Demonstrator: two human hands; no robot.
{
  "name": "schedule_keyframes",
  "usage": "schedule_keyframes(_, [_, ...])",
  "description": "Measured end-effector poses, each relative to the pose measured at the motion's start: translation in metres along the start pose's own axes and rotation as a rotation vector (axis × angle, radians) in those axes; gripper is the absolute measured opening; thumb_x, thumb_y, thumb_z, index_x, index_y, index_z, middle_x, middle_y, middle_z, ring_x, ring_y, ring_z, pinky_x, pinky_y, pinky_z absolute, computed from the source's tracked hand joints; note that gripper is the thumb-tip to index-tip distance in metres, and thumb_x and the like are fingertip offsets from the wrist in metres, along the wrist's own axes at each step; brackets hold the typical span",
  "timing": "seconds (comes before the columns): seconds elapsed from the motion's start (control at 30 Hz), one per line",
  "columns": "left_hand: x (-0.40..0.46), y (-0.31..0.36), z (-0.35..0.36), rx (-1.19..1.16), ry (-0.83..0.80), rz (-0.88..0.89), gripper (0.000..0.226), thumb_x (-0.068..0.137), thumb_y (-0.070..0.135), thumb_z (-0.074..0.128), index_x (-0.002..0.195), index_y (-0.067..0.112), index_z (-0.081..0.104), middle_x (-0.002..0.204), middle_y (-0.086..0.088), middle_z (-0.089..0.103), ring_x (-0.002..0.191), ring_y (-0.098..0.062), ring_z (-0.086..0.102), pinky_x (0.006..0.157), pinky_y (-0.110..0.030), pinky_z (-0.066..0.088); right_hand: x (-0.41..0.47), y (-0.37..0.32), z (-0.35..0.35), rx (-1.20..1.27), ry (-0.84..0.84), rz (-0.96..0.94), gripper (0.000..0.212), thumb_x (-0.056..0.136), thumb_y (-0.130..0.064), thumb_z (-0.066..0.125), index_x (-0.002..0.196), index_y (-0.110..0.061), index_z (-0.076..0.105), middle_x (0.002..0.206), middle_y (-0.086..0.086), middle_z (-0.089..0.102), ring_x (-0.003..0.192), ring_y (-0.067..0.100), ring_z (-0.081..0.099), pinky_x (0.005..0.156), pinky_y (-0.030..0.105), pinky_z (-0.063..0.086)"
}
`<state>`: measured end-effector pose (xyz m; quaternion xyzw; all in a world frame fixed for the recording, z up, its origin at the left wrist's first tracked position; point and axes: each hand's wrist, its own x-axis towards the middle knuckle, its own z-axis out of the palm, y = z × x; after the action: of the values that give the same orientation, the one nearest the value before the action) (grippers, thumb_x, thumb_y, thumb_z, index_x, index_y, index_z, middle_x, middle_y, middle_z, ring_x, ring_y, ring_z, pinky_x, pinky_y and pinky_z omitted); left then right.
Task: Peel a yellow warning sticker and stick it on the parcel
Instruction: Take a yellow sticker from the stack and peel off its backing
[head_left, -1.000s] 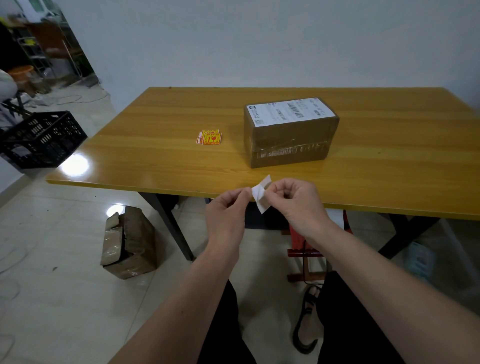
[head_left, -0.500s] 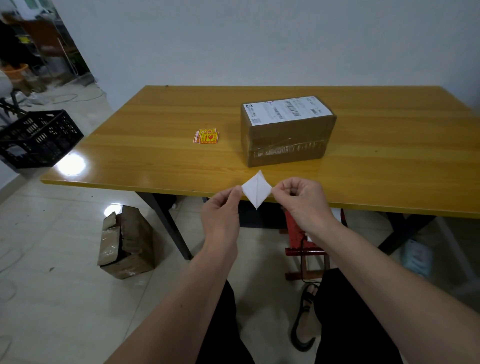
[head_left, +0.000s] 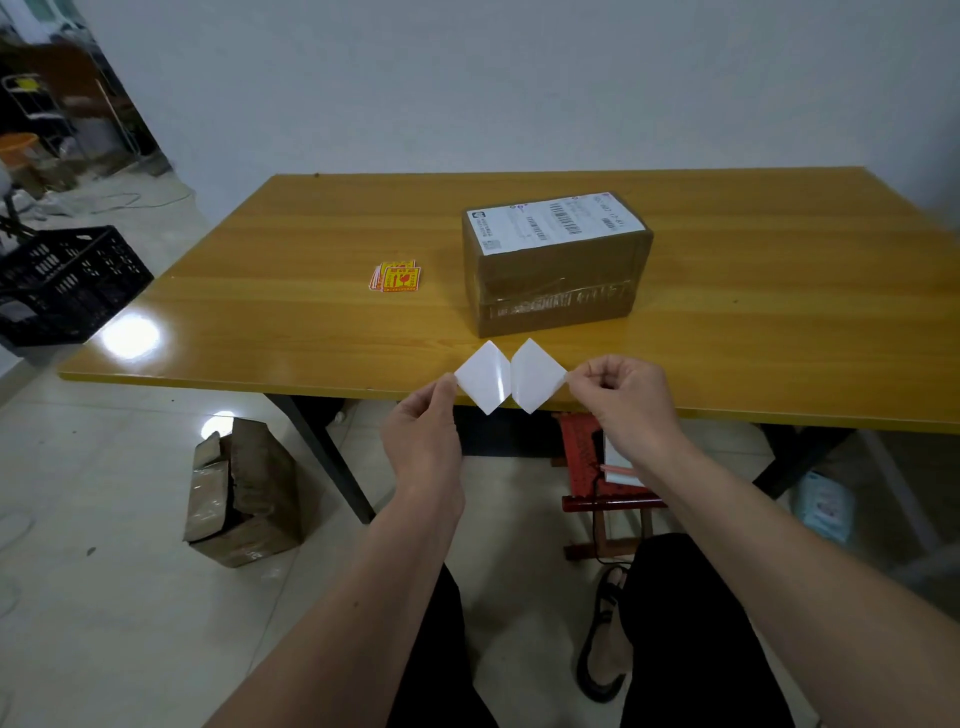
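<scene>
Two white squares, joined at one corner, hang in front of the table's near edge. My left hand pinches the outer corner of the glossy left square. My right hand pinches the outer corner of the right square. Only white faces show, so I cannot tell which is the sticker and which is its backing. The brown parcel, with a white shipping label on top, stands on the table just beyond my hands. A small pile of yellow warning stickers lies to the parcel's left.
The wooden table stands against a grey wall. On the floor sit a torn cardboard box at the left, a black crate at the far left and a red stool under the table.
My hands have drawn apart and risen. The single folded white piece has opened out into two squares that touch at only one corner.
</scene>
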<state>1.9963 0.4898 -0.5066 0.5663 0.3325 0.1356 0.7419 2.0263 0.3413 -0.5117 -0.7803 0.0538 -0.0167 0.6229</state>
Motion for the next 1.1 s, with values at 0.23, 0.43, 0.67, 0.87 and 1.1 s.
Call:
schedule_keyframes(0.23, [-0.003, -0.001, 0.016, -0.008, 0.003, -0.029, 0.016, 0.086, 0.020, 0.065, 0.072, 0.026, 0.061, 0.082, 0.012, 0.059, 0.096, -0.011, 0.055, 0.089, -0.026, 0.045, 0.013, 0.008, -0.026, 0.013, 0.076, 0.036, 0.019, 0.085, -0.006, 0.061, 0.067, -0.012, 0.059, 0.072, 0.004, 0.057, 0.071, 0.012, 0.051, 0.066, 0.017, 0.042])
schedule_keyframes(0.43, [-0.010, -0.001, 0.037, 0.048, -0.028, -0.016, 0.018, 0.087, 0.020, 0.064, 0.071, 0.027, 0.060, 0.080, 0.012, 0.059, 0.089, -0.009, 0.055, 0.093, -0.030, 0.046, 0.030, 0.021, -0.055, -0.041, 0.198, 0.064, 0.021, 0.087, -0.011, 0.061, 0.066, -0.011, 0.059, 0.069, 0.005, 0.056, 0.065, 0.013, 0.050, 0.060, 0.023, 0.041])
schedule_keyframes(0.67, [-0.019, -0.001, 0.058, 0.095, -0.109, 0.020, 0.019, 0.087, 0.023, 0.063, 0.070, 0.030, 0.061, 0.081, 0.013, 0.059, 0.103, -0.016, 0.055, 0.097, -0.034, 0.046, 0.046, 0.023, -0.077, -0.082, 0.303, 0.105, 0.012, 0.084, -0.017, 0.067, 0.073, -0.017, 0.062, 0.077, -0.002, 0.063, 0.076, 0.014, 0.059, 0.067, 0.025, 0.048])
schedule_keyframes(0.87, [-0.022, 0.001, 0.069, 0.105, -0.171, 0.043, 0.011, 0.085, 0.022, 0.066, 0.075, 0.026, 0.068, 0.081, 0.012, 0.063, 0.087, -0.009, 0.057, 0.098, -0.037, 0.047, 0.042, 0.008, -0.085, -0.024, 0.246, 0.133, 0.020, 0.086, -0.009, 0.065, 0.104, -0.012, 0.060, 0.091, 0.004, 0.067, 0.072, 0.019, 0.065, 0.067, 0.033, 0.057])
schedule_keyframes(1.1, [-0.020, 0.003, 0.074, 0.155, -0.236, 0.230, 0.011, 0.088, 0.021, 0.062, 0.090, 0.019, 0.072, 0.080, 0.016, 0.066, 0.078, 0.001, 0.058, 0.072, -0.016, 0.048, 0.026, -0.026, -0.065, 0.091, -0.044, 0.194, 0.004, 0.083, -0.010, 0.068, 0.083, -0.010, 0.065, 0.064, 0.002, 0.060, 0.050, 0.011, 0.050, 0.042, 0.022, 0.038])
